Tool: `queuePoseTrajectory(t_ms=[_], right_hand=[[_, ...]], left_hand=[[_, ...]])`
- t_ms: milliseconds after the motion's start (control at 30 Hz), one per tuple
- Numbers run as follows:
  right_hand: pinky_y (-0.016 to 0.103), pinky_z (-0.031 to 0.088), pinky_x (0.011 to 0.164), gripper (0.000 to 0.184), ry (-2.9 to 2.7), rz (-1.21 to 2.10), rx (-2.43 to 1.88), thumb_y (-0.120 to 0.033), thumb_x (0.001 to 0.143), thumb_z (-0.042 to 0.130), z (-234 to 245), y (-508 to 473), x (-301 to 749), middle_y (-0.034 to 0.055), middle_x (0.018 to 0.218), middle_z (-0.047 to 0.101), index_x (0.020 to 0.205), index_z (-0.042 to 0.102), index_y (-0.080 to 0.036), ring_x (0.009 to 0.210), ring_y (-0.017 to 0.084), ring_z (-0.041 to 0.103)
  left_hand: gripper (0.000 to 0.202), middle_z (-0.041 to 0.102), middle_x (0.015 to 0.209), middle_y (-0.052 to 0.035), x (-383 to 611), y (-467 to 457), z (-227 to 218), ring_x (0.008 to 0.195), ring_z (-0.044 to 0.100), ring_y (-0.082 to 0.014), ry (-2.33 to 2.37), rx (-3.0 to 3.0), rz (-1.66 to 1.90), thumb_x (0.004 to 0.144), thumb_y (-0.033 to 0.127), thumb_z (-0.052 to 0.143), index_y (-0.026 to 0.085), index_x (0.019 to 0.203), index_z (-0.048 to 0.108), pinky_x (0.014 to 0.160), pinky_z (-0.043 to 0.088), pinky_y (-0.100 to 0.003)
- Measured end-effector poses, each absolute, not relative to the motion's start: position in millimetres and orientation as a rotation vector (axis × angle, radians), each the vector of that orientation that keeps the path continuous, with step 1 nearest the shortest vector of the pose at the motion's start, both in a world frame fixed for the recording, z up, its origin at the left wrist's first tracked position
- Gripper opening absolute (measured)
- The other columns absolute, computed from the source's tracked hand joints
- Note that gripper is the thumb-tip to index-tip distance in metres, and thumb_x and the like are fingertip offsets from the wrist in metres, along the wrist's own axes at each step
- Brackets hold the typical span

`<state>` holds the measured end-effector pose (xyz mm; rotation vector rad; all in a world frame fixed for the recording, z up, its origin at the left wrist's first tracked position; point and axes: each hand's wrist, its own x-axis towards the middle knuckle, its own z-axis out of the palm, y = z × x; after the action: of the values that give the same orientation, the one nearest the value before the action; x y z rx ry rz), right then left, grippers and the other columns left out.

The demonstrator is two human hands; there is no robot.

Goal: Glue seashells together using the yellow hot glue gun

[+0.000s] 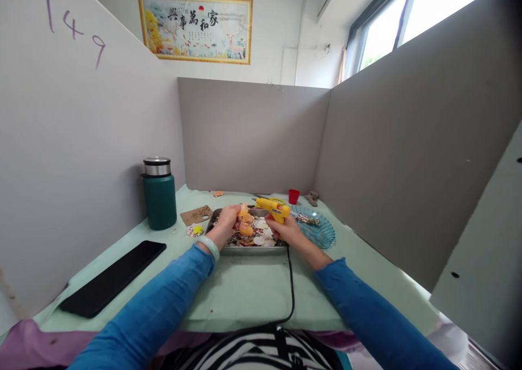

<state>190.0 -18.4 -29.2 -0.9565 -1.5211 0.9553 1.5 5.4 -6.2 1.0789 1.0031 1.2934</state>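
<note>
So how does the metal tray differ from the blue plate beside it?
The metal tray is rectangular and grey; the blue plate is rounded and see-through. The tray is heaped with shells; the plate holds few pieces. The left hand, holding an orange shell, and right hand, holding a glue gun, hover over the tray, not the plate. Both lie flat on the table.

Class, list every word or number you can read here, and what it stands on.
"149": purple handwriting on the white left partition panel.
"興事萬和家": black brush characters on the gold-framed wall picture; its smaller lines are unreadable.
Writing on the brown cardboard tag: too blurred.
</note>
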Motion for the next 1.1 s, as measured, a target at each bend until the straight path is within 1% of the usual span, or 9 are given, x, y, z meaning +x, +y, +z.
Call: queuePoseTrajectory(t_ms=[267, 500, 700, 933, 1100], right_hand=[[0.022, 0.035, 0.043, 0.027, -1.694, 0.925, -0.968, -0.037, 0.07, 0.066, -26.1, -21.7, 191.2, -0.0073, 0.046, 0.049, 0.085, 0.061, -0.016, 0.039, 0.008, 0.042], [0.021, 0.034, 0.041, 0.027, -1.635, 0.914, -0.956, -0.036, 0.069, 0.066, -28.9, -18.4, 189.9, -0.0079, 0.045, 0.048, 0.087, 0.06, -0.016, 0.038, 0.008, 0.042], [0.021, 0.036, 0.042, 0.03, -1.614, 0.933, -0.957, -0.037, 0.068, 0.066, -28.1, -19.0, 189.7, -0.0088, 0.045, 0.048, 0.089, 0.06, -0.016, 0.037, 0.007, 0.042], [0.021, 0.036, 0.042, 0.026, -1.667, 0.906, -0.97, -0.035, 0.07, 0.065, -28.1, -19.7, 190.8, -0.0074, 0.045, 0.049, 0.087, 0.061, -0.015, 0.038, 0.008, 0.043], [0.022, 0.035, 0.042, 0.024, -1.645, 0.894, -1.0, -0.034, 0.069, 0.065, -28.7, -18.0, 190.3, -0.0075, 0.045, 0.048, 0.085, 0.061, -0.016, 0.038, 0.008, 0.042]], left_hand=[[0.022, 0.037, 0.041, 0.0063, 2.5, 6.2, -8.1, 0.03, 0.026, -0.005, 0.96, 1.174, 1.241, 0.082, 0.031, 0.054, 0.018, 0.067, 0.045, 0.036, 0.018, -0.019], [0.019, 0.037, 0.042, 0.0068, 1.7, 3.9, -5.2, 0.031, 0.026, -0.0048, 0.956, 1.148, 1.296, 0.082, 0.028, 0.053, 0.019, 0.068, 0.044, 0.036, 0.019, -0.018], [0.022, 0.035, 0.041, 0.0073, 1.5, 4.2, -4.5, 0.031, 0.025, -0.0046, 0.931, 1.105, 1.273, 0.081, 0.03, 0.055, 0.019, 0.067, 0.042, 0.036, 0.017, -0.018], [0.018, 0.036, 0.042, 0.0066, 1.0, 4.5, -3.6, 0.032, 0.025, -0.0052, 0.949, 1.052, 1.302, 0.083, 0.026, 0.048, 0.019, 0.068, 0.041, 0.036, 0.019, -0.019], [0.019, 0.036, 0.043, 0.0069, 0.4, 5.0, -3.3, 0.032, 0.024, -0.0051, 0.913, 1.079, 1.298, 0.081, 0.029, 0.051, 0.02, 0.068, 0.041, 0.036, 0.018, -0.019]])
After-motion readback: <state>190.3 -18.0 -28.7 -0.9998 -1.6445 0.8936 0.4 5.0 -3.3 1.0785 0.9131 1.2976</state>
